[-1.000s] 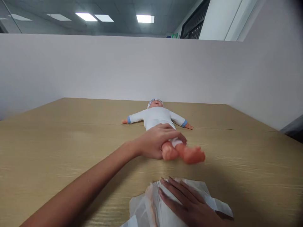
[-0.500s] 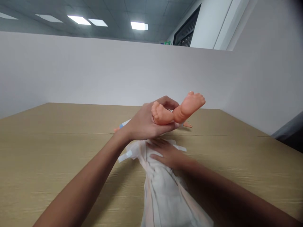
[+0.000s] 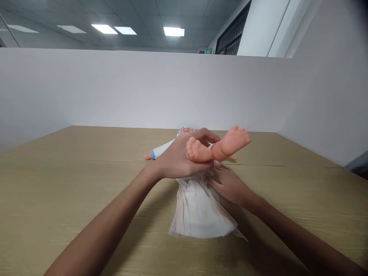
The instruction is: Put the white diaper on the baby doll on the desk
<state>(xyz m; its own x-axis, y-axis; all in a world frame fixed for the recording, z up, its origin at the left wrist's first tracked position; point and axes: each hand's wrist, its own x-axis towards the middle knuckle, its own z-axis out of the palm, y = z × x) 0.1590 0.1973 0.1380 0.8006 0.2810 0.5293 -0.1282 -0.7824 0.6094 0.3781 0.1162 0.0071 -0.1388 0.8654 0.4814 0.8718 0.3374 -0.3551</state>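
Note:
A baby doll (image 3: 198, 151) lies on its back on the table with its head away from me and its feet raised towards me. My left hand (image 3: 184, 153) is closed round the doll's ankles and holds both legs up. Under the doll's bottom lies an unfolded white diaper (image 3: 201, 214), its front part spread towards me. My right hand (image 3: 230, 184) is at the diaper's right edge, close under the doll's legs, with the thumb on the diaper and its fingertips partly hidden. The doll wears a white top with a blue cuff (image 3: 152, 154) and a patterned hat (image 3: 185, 128).
The wood-coloured table (image 3: 86, 214) has a seam running across it behind my hands. A white partition (image 3: 129, 88) rises at its far edge and another wall stands at the right. A dark object (image 3: 358, 165) is beyond the table's right side.
The diaper has shifted away from me under the doll. My right hand has moved from lying on the diaper to its right edge. The left hand still holds the ankles, slightly lower in view.

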